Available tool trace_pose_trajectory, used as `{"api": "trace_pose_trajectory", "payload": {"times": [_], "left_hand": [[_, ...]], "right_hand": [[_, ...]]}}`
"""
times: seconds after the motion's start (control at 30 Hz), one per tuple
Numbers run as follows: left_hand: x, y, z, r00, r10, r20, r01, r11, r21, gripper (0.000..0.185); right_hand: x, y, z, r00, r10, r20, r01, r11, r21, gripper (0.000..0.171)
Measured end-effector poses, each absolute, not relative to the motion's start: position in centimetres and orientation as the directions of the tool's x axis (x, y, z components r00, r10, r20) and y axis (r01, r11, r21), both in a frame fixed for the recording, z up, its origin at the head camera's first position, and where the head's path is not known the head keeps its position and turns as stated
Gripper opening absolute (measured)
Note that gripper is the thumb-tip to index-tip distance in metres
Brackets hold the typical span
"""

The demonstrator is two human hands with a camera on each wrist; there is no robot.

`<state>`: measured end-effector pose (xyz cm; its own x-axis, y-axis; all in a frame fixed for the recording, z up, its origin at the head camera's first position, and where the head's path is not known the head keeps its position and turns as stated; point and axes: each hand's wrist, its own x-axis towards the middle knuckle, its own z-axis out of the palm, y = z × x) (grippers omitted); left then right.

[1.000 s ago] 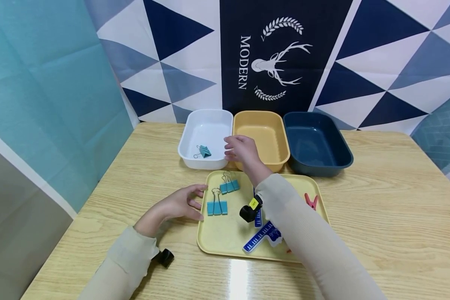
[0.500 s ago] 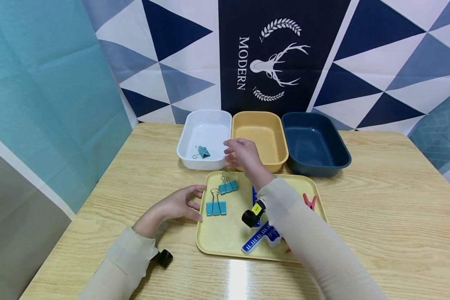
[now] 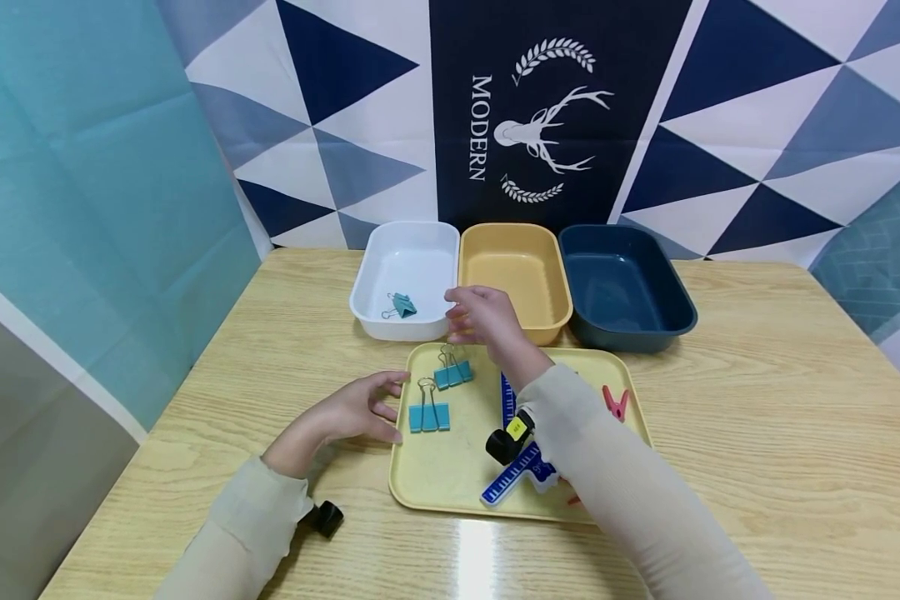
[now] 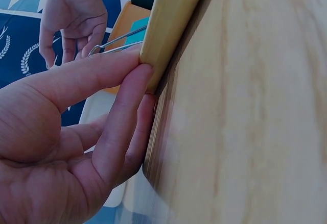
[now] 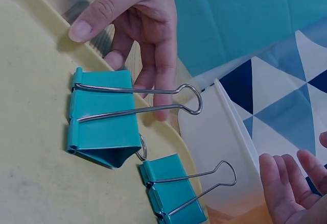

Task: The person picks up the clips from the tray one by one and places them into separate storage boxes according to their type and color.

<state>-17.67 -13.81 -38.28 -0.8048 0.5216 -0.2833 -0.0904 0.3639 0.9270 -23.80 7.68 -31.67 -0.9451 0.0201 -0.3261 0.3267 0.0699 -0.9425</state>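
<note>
While L hand touches tray edge, R hand fingers relaxed, empty, above binder clip

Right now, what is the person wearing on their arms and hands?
Both arms wear long, pale beige knit sleeves. The left hand and right hand are bare: no gloves or rings visible. A small black camera sits at each wrist, the right one carrying a yellow sticker.
</note>
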Motion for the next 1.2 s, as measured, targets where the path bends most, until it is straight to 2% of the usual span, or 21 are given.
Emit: {"api": "trace_pose_trajectory", "payload": {"times": [0.53,0.83,1.2], "left_hand": [[-17.6,-13.7,-38.1,-0.805,0.521,-0.283,-0.093,0.360,0.928,0.086],[-17.6,-13.7,-38.1,-0.806,0.517,-0.287,-0.096,0.364,0.926,0.086],[-17.6,-13.8,-38.2,-0.806,0.518,-0.288,-0.096,0.365,0.926,0.086]], "right_hand": [[-22.9,8.0,-32.2,-0.928,0.032,-0.371,0.372,0.066,-0.926,0.030],[-22.1,8.2,-32.7,-0.928,-0.041,-0.371,0.368,0.069,-0.927,0.040],[-21.1,8.3,-33.4,-0.914,-0.085,-0.396,0.393,0.053,-0.918,0.040]]}}
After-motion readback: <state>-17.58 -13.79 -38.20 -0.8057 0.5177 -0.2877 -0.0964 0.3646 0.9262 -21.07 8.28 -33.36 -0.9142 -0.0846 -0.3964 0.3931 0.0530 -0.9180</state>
